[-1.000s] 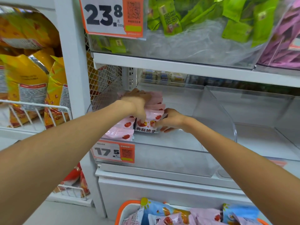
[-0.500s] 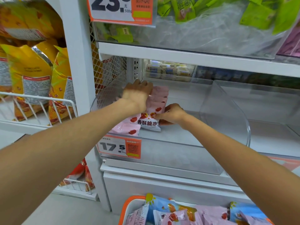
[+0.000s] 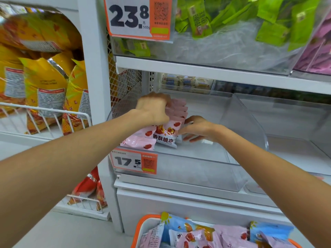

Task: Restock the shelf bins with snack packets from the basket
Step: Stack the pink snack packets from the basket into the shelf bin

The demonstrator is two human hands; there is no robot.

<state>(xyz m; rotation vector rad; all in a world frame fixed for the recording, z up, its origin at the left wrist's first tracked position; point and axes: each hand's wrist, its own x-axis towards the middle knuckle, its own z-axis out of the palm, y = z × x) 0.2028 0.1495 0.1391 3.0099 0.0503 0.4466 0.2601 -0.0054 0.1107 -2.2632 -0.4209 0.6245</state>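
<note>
Left hand [image 3: 154,109] apparently grips pink packets [image 3: 168,130] in the bin [image 3: 197,169]; right hand [image 3: 197,128] fingers straight against them.

packets [image 3: 172,133] in bin [image 3: 197,169] left end, basket [image 3: 141,228] below

Two bare forearms, sleeveless to the frame edge, no rings or wristwear

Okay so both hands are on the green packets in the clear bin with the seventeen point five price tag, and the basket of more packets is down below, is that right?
Not quite: the packets are pink, not green. The head view shows the left hand and right hand on the pink packets in the clear bin with the 17.5 price tag. Green packets sit in the bin one shelf up. The basket is below, as you said.
</note>
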